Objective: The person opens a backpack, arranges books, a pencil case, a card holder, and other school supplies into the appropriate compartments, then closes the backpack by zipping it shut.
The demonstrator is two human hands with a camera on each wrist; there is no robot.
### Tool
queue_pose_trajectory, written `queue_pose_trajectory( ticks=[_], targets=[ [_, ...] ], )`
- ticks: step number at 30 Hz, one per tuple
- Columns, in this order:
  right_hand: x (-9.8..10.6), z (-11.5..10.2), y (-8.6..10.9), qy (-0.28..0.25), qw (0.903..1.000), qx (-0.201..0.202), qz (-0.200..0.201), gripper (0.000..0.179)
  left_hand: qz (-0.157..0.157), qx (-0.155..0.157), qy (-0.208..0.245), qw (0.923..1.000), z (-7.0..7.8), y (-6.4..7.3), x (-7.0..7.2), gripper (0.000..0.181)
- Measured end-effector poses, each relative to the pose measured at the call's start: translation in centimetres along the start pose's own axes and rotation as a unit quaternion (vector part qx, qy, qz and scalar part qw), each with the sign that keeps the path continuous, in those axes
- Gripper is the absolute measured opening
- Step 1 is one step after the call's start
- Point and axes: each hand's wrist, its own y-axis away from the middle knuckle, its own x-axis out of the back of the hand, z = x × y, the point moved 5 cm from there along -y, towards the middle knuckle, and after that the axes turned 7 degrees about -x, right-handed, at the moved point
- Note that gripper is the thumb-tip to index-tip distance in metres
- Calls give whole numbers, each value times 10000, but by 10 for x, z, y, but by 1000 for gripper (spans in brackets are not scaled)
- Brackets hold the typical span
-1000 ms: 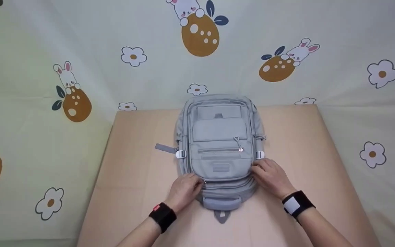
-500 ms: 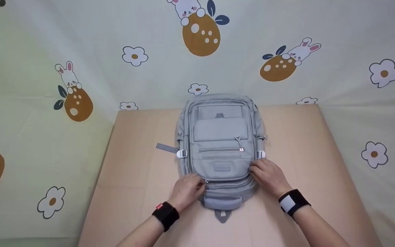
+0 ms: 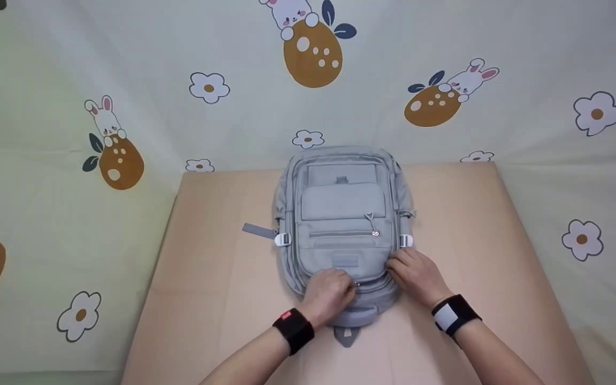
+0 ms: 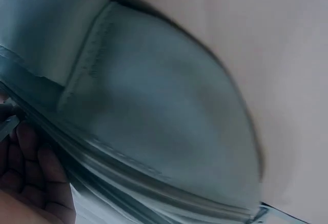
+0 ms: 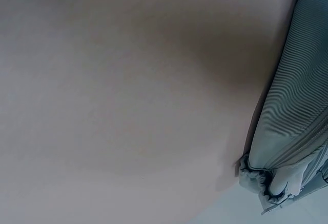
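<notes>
A grey backpack (image 3: 344, 203) lies front side up, its top handle (image 3: 355, 318) toward me. At the top curve of the front compartment my left hand (image 3: 329, 291) pinches a zipper pull (image 3: 357, 284). In the left wrist view the curled fingers (image 4: 38, 165) are at the lower left, beside the zip seam and the pull tab (image 4: 7, 126). My right hand (image 3: 419, 275) grips the bag's right edge below the white buckle (image 3: 406, 240). That hand is out of the right wrist view, where the bag's side (image 5: 292, 85) shows.
The bag rests on a beige-covered table (image 3: 222, 256). A patterned cloth (image 3: 244, 123) with rabbits and flowers hangs behind and at both sides. One grey strap (image 3: 258, 230) sticks out to the left, and a smaller zipper pull (image 3: 375, 233) hangs on the front pocket.
My left hand has slid right along the bag's top curve with the zipper pull, from the left corner to near the middle. The right hand has shifted slightly left at the edge.
</notes>
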Motion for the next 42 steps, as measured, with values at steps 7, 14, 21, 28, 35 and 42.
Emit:
queue_pose_trajectory(
  ticks=[7, 14, 21, 28, 35, 42],
  targets=[
    [-2, -2, -1, 7, 10000, -30, 3, 12, -145, 87, -4, 9999, 5, -7, -3, 10],
    [4, -9, -1, -111, 9996, -256, -82, 12, -467, 393, 378, 9974, 1, -1, 3, 8],
    [1, -42, -5, -423, 9990, 76, -77, 25, -1185, 1469, 1369, 9724, -3, 11, 6, 9],
    [-16, -60, -10, -443, 9987, -54, -240, 15, -1355, 1634, 2215, 9518, -2, 13, 3, 13],
    [-18, -57, -5, -641, 9975, -273, -63, 18, -706, 312, 204, 9968, -35, 26, 16, 23],
    [-18, -57, -1, -889, 9944, -552, 152, 20, -454, -185, -409, 9980, -62, 29, 16, 12]
  ],
)
